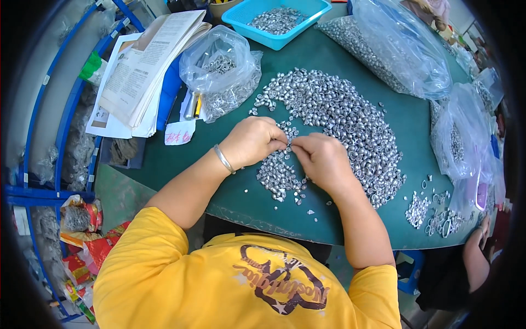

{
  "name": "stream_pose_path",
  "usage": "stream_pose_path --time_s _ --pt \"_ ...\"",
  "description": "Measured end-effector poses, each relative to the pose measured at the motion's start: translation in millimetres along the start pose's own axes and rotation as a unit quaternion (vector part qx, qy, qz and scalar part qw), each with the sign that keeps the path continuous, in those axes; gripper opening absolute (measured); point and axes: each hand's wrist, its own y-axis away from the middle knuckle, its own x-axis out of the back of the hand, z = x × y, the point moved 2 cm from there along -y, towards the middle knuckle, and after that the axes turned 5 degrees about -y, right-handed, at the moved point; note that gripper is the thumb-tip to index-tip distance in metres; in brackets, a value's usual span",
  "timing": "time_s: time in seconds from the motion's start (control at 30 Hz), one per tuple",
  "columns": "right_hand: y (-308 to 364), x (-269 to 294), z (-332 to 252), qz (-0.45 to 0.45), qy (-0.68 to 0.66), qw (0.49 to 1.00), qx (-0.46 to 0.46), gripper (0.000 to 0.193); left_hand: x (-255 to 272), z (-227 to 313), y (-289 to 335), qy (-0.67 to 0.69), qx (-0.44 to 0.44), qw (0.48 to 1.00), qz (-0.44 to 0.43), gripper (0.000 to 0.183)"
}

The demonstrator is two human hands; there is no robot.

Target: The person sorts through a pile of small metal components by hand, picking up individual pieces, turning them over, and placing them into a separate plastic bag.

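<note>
My left hand (253,141), with a silver bangle (224,159) at its wrist, is closed in a pinch over the table. Facing it, my right hand (327,160) is pinched too, its fingertips close to those of the left. Whatever the fingertips hold is too small and covered to make out. Below and between the hands lies a smaller heap of little silver metal pieces (278,176). A larger curved heap of rounded, hollow-looking silver metal pieces (350,109) spreads beyond and to the right of my right hand.
A blue plastic basket (244,28) of metal pieces stands at the back. Clear bags (216,71) of pieces sit behind my left hand, with papers (148,66) further left. A large bag (372,55) lies back right. Another person's arm (475,257) rests at the right edge.
</note>
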Motion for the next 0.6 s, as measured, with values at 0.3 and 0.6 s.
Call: stream_pose_path --time_s 0.3,0.6 --pt "0.5 13.6 11.2 0.034 -0.261 0.956 -0.127 0.011 -3.1 0.2 -4.6 0.129 0.048 0.990 0.016 0.009" --pt "-13.5 5.6 10.7 0.052 0.017 0.998 0.004 0.009 12.0 -19.3 -6.6 0.796 0.165 0.582 -0.029 0.013"
